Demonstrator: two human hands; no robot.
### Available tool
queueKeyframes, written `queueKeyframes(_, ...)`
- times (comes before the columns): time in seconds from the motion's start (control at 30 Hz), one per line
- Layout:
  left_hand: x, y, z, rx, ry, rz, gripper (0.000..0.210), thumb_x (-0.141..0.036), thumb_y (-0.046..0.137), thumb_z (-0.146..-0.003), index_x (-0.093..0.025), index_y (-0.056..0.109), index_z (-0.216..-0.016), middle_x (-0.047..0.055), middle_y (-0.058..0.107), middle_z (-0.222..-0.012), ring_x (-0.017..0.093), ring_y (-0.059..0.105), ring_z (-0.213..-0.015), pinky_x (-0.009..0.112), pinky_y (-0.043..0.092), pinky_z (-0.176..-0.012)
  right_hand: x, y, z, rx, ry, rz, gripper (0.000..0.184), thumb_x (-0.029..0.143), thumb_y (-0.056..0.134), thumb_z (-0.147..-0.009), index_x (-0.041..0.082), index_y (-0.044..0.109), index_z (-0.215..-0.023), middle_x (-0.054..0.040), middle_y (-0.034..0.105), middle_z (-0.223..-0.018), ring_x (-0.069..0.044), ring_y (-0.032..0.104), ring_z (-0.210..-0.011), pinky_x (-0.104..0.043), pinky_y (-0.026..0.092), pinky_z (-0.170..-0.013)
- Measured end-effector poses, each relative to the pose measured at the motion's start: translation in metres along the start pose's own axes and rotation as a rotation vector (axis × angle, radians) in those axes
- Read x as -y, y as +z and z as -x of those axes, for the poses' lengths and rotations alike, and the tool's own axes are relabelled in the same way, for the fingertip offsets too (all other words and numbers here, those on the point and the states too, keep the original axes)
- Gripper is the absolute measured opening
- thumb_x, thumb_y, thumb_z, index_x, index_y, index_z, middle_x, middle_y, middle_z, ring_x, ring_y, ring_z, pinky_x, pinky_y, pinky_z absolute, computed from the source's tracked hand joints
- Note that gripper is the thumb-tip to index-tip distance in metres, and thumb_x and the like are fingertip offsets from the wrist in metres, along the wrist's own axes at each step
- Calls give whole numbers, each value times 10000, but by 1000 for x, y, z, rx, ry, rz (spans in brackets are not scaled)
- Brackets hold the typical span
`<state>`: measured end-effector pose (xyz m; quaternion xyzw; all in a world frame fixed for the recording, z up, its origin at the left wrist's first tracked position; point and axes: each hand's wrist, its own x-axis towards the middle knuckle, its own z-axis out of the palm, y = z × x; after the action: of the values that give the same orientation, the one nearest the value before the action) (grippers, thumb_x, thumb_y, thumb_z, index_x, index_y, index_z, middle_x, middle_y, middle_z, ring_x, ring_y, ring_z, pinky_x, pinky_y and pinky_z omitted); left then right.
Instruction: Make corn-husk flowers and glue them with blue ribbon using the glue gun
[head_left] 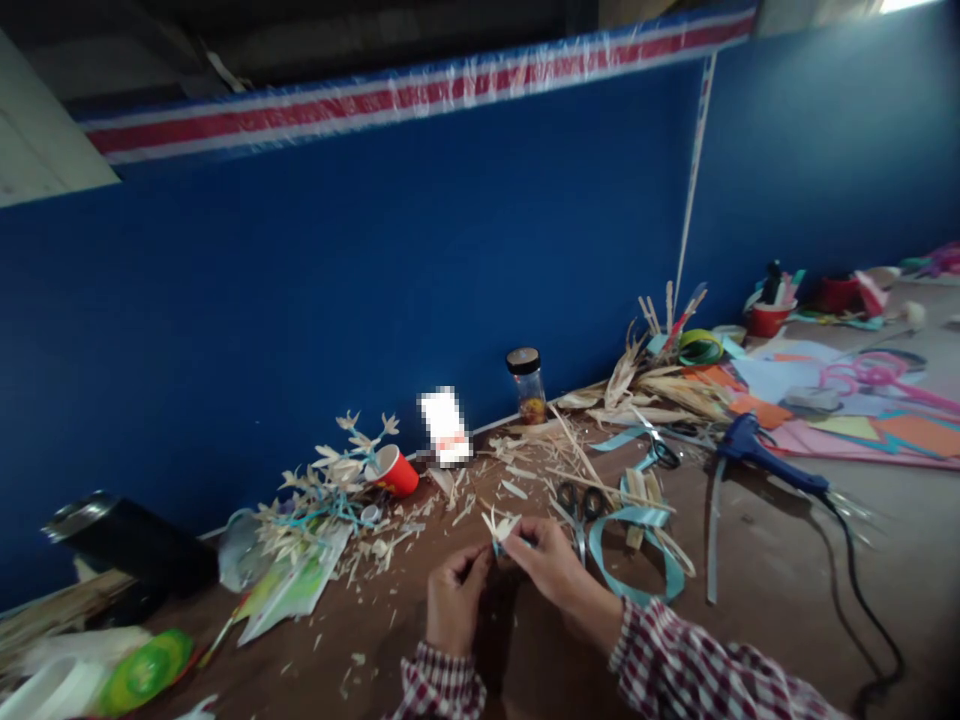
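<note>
Right hand (551, 560) pinches the pale flower (507, 528), left hand (457, 597) bunched beside, hold unclear, away from the back edge of the table (772, 600). A hard squeeze could crease it!

Holds a husk flower (505, 527) in the right hand (551, 560) above the table (401, 650), with the left hand (456, 595) just beside it. Has husk scraps (382, 548) strewn beyond the hands and a jar (529, 388) behind those, near the partition (375, 250). To the right, has scissors (579, 512), then a ribbon loop (676, 578), then a glue gun (776, 460); behind the gun, has corn husks (679, 390) leftward and paper sheets (814, 438) rightward. To the left, has a paper cup (400, 474), then husk flowers (341, 470), then a bottle (139, 548).
</note>
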<state>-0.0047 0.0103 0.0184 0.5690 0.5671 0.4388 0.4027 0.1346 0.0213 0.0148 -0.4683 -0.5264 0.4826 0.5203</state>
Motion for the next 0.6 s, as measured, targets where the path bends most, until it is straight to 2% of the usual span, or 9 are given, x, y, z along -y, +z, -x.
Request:
queueKeyframes(0.13, -2, -3, 0, 46, 36, -36, 290, -368, 534, -733, -148, 694, -834, 57, 707, -804, 215, 627, -763, 287, 477, -689, -1, 1, -1, 21, -26, 75, 187, 180, 475, -688, 113, 561, -536, 25, 484, -494, -79, 409, -492, -180, 312, -476)
queueKeyframes(0.37, 1, -2, 4, -35, 188, -112, 252, -323, 527, -738, -159, 700, -819, 81, 700, -832, 225, 626, -802, 320, 474, -730, -1, 0, 1, 38, -44, 113, 176, 192, 492, -693, 118, 589, -567, 14, 531, -527, -90, 443, -516, -182, 334, -496)
queueKeyframes(0.47, 2, -2, 5, -54, 181, -117, 233, -307, 539, -731, -167, 701, -824, 73, 704, -820, 216, 633, -780, 310, 478, -712, -1, -1, 1, 73, -30, 91, 176, 194, 493, -694, 120, 584, -563, 19, 523, -523, -84, 427, -505, -180, 327, -486)
queueKeyframes(0.6, 2, -2, 6, -65, 142, -125, 226, -314, 562, -712, -164, 704, -803, 69, 708, -800, 225, 638, -762, 316, 482, -700, 0, -1, 2, 101, -39, 114, 231, 217, 488, -715, 122, 550, -514, 40, 440, -466, -67, 362, -464, -179, 268, -444)
